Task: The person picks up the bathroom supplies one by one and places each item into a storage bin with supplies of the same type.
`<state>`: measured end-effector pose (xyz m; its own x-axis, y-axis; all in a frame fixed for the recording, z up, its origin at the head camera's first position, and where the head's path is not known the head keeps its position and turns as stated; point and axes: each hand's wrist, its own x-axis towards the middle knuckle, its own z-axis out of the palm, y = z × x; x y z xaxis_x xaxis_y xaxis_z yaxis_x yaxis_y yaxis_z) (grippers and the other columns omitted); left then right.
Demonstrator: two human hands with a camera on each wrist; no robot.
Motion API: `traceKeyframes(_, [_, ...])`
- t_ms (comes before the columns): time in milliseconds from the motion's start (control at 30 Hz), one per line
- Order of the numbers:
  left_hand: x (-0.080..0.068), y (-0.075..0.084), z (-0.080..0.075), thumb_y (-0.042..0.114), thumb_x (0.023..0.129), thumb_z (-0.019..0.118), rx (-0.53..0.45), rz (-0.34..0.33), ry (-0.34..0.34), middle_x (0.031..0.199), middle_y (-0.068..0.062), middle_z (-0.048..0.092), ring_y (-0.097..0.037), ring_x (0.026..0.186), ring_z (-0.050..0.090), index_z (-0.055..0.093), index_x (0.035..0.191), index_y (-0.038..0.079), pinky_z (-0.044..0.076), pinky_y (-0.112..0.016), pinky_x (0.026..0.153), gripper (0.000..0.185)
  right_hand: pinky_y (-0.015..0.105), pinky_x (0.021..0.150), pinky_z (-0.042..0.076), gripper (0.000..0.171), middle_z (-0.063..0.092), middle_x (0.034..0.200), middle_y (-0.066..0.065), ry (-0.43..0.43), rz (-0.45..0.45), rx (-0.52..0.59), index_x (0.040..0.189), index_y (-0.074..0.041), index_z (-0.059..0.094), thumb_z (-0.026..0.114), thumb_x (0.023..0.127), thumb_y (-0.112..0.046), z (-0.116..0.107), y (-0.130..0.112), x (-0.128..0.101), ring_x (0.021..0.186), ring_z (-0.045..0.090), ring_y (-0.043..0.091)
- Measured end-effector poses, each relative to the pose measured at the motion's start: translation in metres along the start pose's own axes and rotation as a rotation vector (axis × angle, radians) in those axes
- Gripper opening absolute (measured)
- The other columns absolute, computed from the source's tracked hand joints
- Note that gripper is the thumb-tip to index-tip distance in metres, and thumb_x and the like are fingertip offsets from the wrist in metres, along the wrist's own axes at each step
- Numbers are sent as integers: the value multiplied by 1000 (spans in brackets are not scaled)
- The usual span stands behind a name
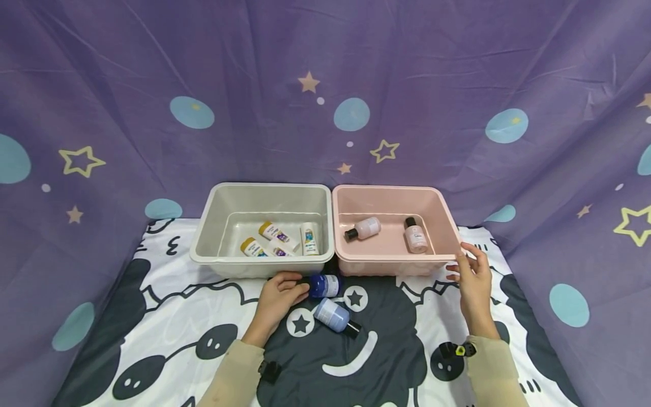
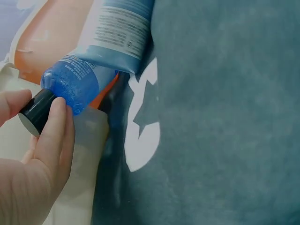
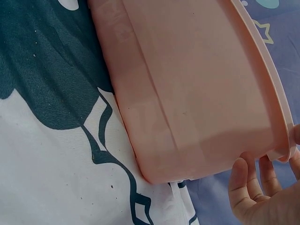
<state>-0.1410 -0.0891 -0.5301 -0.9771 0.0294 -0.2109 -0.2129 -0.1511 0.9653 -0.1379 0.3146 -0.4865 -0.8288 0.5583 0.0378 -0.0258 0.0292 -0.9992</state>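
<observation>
My left hand (image 1: 278,297) pinches the black cap (image 2: 38,111) of a dark blue bottle (image 1: 324,285) between thumb and fingers, close in front of the grey bin (image 1: 264,268). Right beside that bottle lies a light blue bottle (image 1: 331,315), its black cap pointing to the lower right. At the front right corner of the pink bin (image 1: 386,265), my right hand (image 1: 474,280) holds the rim (image 3: 276,103), with fingers against the outer wall below it. Inside the pink bin lie two pale pink bottles (image 1: 367,228) with black caps.
The grey bin contains several small white tubes (image 1: 309,240), some with yellow caps. Both bins stand side by side at the back, by a purple curtain (image 1: 264,141). Beneath everything is a black and white patterned cloth (image 1: 193,316).
</observation>
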Motion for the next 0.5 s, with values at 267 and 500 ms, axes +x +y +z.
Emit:
traceKeyframes(267, [-11,8,1,-8,82,76,-48,0,-6,93,-18,64,-24,84,70,61,112,-11,59,-37,79,34,27,57,56,36,59,102,8,3,13,-3,135,-11,56,62,101,-22,-1,1,1,75,67,16])
traceKeyframes(500, [-21,21,5,-11,82,75,-91,10,-48,94,-17,64,-23,84,70,60,113,-11,58,-39,81,34,27,57,56,36,60,101,7,0,4,12,135,-10,57,62,101,-20,0,1,0,73,67,15])
